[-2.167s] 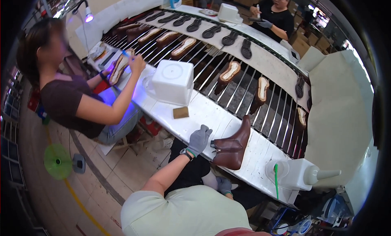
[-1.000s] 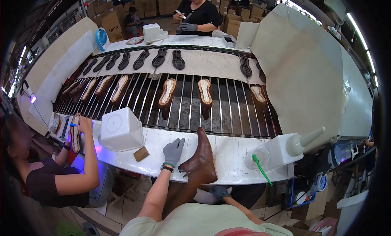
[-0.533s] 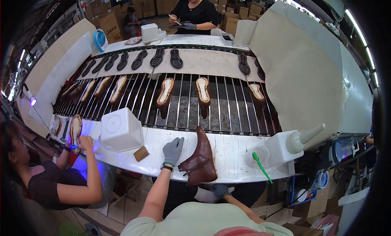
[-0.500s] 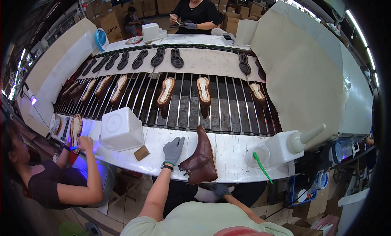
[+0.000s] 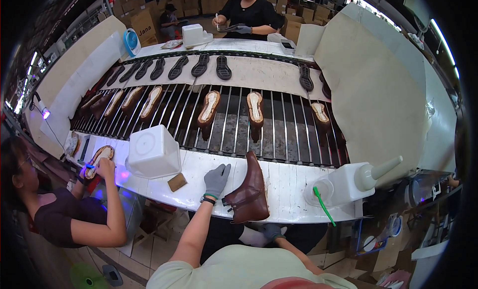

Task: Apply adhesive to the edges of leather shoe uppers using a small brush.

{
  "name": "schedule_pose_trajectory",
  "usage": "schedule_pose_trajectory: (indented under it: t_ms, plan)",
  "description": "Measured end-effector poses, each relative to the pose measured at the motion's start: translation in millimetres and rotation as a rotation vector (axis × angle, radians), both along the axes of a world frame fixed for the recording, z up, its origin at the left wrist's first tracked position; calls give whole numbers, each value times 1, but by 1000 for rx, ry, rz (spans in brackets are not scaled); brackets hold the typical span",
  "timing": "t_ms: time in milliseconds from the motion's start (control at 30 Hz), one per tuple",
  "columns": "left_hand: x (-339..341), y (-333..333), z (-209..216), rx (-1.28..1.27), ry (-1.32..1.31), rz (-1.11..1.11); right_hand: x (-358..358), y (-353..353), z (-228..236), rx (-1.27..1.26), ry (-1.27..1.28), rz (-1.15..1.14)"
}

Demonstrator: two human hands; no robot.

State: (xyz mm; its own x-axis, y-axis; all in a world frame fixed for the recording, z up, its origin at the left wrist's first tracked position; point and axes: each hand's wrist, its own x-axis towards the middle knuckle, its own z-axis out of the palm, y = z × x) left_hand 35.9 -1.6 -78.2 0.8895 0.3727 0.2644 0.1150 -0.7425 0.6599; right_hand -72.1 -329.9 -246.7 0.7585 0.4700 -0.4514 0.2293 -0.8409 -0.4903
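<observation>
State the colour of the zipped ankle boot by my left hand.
The zipped ankle boot is reddish brown, clearest in head view.

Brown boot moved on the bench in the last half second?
No, not visibly: the brown boot keeps about the same place and angle on the white bench, judged against the white jug.

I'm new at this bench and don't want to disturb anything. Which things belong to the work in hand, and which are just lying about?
Likely belonging:
brown boot beside the left hand
upturned boots
black soles

Apparently just around:
small brown block
green fan
cardboard boxes
</observation>
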Motion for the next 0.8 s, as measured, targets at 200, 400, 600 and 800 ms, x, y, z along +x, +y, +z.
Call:
schedule_pose_trajectory:
  t_ms: [200,400,600,800]
  plan:
    - [1,-4,2,27,-26,-5,0,-2,-1,-21,-48,36]
    - [0,-5,4,-18,15,-19,1,-3,-1,-39,17,33]
    - [1,-8,7,6,-4,-4,0,-7,-17,-31,-10,13]
    - [1,-9,4,17,-17,1,1,-9,-19,-16,6,31]
